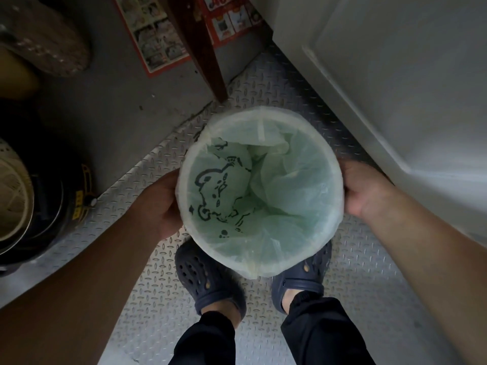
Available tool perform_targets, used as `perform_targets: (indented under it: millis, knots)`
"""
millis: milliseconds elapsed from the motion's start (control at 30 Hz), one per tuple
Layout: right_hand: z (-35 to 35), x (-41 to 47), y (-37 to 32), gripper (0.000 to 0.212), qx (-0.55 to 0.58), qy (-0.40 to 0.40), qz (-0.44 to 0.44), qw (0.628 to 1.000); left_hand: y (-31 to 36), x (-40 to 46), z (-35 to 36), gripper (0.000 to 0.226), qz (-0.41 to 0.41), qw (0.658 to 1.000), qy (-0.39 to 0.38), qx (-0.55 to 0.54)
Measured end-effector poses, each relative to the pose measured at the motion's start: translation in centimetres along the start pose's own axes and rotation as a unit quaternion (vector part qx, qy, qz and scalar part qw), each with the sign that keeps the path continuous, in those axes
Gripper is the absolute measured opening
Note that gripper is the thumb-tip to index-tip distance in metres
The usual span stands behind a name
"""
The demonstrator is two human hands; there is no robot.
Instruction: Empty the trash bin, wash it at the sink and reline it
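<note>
Bin [338,180] of round shape sits between the two hands, seen from straight above, its rim wrapped in a thin, crinkled, pale green plastic liner [284,185] folded over the edge. The liner bears a dark line drawing on its left inner side; no words on it can be read. The left hand [158,204] grips the left side of the bin and the right hand [361,191] grips the right side, fingers hidden below the rim. The bin hangs above a pair of dark blue perforated foam clogs [208,280] on a floor of grey embossed metal plate [147,175]. A dark wooden leg [203,48] stands beyond the bin. Behind it lies a red-bordered printed flyer [152,35] with small pictures, its text too blurred to read. A smooth white panel [395,61] rises at right.
</note>
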State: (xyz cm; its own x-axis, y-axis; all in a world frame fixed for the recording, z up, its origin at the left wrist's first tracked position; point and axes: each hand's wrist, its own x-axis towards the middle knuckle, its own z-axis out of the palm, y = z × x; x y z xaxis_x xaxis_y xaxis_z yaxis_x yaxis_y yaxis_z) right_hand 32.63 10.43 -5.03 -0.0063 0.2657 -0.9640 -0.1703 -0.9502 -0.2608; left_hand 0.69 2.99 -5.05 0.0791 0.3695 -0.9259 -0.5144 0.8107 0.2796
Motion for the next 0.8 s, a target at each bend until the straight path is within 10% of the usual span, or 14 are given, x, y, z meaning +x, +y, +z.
perform_targets:
  millis: [333, 800]
  knots:
    - [-1.9, -2.4, 4.4, 0.025, 0.141, -0.01, -0.034, 0.989, -4.3, -2.5, -0.8, 0.036, -0.025, 0.993, 0.035, -0.11]
    - [-0.5, -5.1, 11.7, 0.011, -0.154, 0.12, -0.011, 0.981, -8.5, -5.8, 1.3, 0.02, -0.07, 0.988, 0.137, -0.004]
